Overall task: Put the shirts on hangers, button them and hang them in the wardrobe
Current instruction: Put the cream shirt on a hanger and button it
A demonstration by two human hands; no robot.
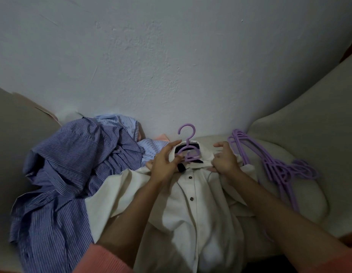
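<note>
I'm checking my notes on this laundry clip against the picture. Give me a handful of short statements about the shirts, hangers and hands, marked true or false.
1. A purple hanger sits in the white shirt's collar. True.
2. The spare hangers lie left of the white shirt. False: they lie to its right.
3. Both the left hand and right hand are at the collar. True.
4. The striped shirts are hanging up. False: they lie heaped beside the white shirt.

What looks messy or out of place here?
The striped shirts lie crumpled in a heap left of the white shirt, and the spare purple hangers sit in a tangle on the right. Nothing looks damaged or spilled.
</note>
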